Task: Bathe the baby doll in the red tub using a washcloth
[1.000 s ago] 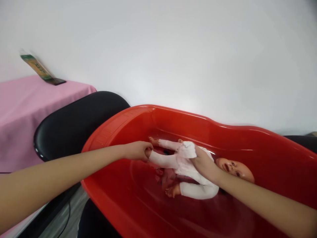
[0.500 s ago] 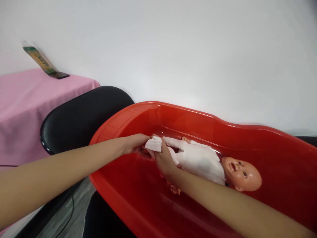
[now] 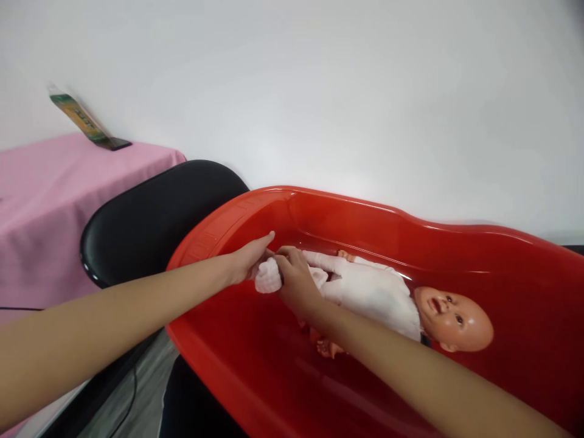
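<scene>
Head view: right hand (image 3: 296,283) curled narrowly on the washcloth (image 3: 267,277), left hand (image 3: 246,263) open beside it. I'd fear a loose pinch dropping it into the tub (image 3: 292,198).

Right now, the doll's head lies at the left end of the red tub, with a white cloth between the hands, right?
No: the head view shows the doll's head at the right end of the red tub. The white cloth is between the left hand and right hand.

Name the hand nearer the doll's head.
The right hand is nearer the doll's head; the left hand lies farther, past the white cloth.
</scene>
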Demonstrator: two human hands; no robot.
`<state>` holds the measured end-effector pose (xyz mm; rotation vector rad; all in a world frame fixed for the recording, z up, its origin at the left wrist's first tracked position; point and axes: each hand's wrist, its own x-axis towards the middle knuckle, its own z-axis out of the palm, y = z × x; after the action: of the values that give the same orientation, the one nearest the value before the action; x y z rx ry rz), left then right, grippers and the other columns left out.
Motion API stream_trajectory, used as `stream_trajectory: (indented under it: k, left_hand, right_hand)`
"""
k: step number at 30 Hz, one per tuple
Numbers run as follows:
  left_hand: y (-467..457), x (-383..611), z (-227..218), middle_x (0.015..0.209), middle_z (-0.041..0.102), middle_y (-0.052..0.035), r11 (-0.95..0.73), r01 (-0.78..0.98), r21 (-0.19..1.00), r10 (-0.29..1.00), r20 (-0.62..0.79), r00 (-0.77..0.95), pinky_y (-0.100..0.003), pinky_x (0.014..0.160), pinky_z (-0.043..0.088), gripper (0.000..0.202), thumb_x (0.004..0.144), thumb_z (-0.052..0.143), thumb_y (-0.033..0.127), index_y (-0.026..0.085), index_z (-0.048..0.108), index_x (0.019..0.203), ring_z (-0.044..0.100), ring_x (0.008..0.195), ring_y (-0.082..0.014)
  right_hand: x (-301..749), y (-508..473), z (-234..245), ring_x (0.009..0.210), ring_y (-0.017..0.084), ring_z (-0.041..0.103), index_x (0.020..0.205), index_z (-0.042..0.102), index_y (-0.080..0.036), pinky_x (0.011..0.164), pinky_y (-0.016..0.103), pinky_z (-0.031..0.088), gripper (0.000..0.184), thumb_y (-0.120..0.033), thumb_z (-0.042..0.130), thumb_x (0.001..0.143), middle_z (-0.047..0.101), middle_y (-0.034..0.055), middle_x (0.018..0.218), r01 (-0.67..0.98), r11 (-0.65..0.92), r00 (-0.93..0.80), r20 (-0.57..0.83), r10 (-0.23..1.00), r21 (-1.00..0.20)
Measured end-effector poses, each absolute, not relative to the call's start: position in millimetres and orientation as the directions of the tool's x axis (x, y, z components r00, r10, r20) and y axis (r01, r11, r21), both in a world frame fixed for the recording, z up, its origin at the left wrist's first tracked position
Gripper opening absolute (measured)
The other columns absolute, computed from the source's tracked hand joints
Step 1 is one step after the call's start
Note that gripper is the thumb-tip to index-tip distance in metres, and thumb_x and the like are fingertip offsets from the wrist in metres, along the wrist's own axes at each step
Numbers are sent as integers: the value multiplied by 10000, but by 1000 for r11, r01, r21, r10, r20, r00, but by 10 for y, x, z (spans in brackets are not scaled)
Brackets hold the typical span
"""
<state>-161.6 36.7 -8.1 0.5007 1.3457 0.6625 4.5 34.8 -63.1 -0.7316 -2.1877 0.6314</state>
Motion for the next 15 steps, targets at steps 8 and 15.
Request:
stream_trajectory:
  k: [8, 15]
  left_hand:
    - [310, -1628, -175, 839, 754, -150, 717, -112, 688, 697, -710, 100, -344, 712, 537, 697, 930, 461, 755, 120, 736, 843, 684, 774, -250]
    - [255, -1664, -252, 917, 771, -156, 720, -122, 683, 694, -712, 108, -349, 714, 545, 653, 924, 494, 737, 133, 742, 906, 707, 816, -261]
  right_hand:
    - [67, 455, -554, 847, 178, 595, 863, 653, -181, 847, 330, 483, 215, -14, 518, 843, 693, 36, 886, 90, 648, -694, 419, 585, -756]
    - [34, 484, -655, 1049, 206, 661, 942, 674, -195, 948, 369, 520, 358, 34, 479, 747, 726, 67, 1108, 3, 689, -779, 431, 456, -724]
